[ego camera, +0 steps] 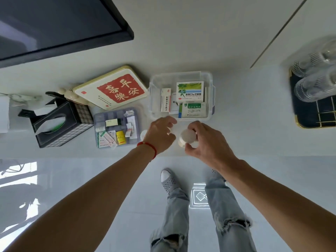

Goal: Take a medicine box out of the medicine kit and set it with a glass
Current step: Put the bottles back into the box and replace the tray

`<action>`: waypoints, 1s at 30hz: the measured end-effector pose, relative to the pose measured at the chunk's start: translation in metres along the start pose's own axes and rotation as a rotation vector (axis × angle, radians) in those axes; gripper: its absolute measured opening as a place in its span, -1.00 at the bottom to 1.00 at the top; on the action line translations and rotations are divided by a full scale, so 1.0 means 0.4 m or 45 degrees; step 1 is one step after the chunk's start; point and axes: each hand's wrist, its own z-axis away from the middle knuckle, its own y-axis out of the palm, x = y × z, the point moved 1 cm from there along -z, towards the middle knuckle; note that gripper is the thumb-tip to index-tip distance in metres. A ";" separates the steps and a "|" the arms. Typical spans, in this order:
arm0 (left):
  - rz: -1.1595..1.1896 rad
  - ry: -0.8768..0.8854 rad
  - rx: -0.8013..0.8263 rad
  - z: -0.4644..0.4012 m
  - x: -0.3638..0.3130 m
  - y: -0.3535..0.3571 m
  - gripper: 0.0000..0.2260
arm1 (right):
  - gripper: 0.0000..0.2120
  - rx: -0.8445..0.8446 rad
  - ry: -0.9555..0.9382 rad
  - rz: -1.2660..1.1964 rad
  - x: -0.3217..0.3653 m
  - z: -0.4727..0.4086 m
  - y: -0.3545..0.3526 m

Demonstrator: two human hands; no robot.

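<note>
A black plaid tissue box sat on the white worktop beside a cream tin with red characters; a dark flat screen hung up top.

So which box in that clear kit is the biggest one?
The box with the green leaf picture, lying on top at the back of the clear kit. The narrow red-and-white box and green-labelled packet are smaller.
</note>
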 end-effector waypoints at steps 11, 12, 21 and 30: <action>0.016 0.339 -0.228 -0.035 -0.027 -0.064 -0.53 | -0.58 -0.078 0.002 -0.224 0.049 -0.153 -0.130; -0.047 0.369 -0.279 -0.046 -0.029 -0.071 -0.53 | -0.60 -0.080 0.019 -0.207 0.050 -0.167 -0.126; -0.381 0.483 -0.327 -0.152 -0.012 -0.099 -0.63 | -0.55 -0.007 0.182 -0.370 0.017 -0.238 -0.096; -1.348 0.356 0.103 -0.247 -0.004 -0.066 -0.68 | -0.75 -0.329 0.354 -0.213 -0.086 -0.240 -0.106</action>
